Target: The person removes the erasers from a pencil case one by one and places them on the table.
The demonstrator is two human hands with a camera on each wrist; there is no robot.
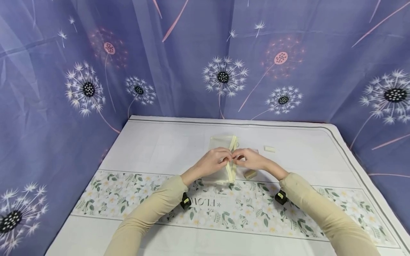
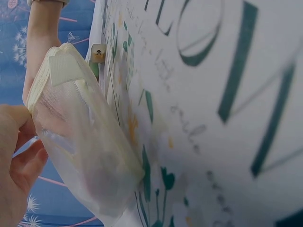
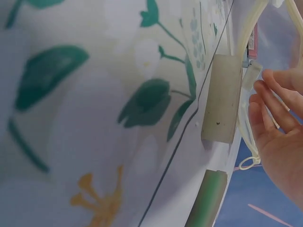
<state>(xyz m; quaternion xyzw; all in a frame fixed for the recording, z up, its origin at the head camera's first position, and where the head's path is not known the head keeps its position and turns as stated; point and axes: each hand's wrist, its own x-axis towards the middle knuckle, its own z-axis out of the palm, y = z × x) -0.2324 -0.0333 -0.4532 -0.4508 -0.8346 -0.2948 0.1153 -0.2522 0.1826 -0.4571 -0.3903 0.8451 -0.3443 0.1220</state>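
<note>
A see-through mesh zipper pouch with pale yellow trim stands between the two hands, its mouth parted toward the right. The left hand pinches the trim between thumb and finger, as the left wrist view also shows. The right hand has its bent fingertips at the pouch's mouth, against the trim. Through the mesh, part of that hand shows in the left wrist view. Close below the right hand lies a small block, seen larger as a pale block in the right wrist view.
Another pale block lies farther right, and a green-sided block shows in the right wrist view. A pinkish item is partly hidden behind the right hand. A white, flower-printed cloth covers the table; a blue curtain hangs behind.
</note>
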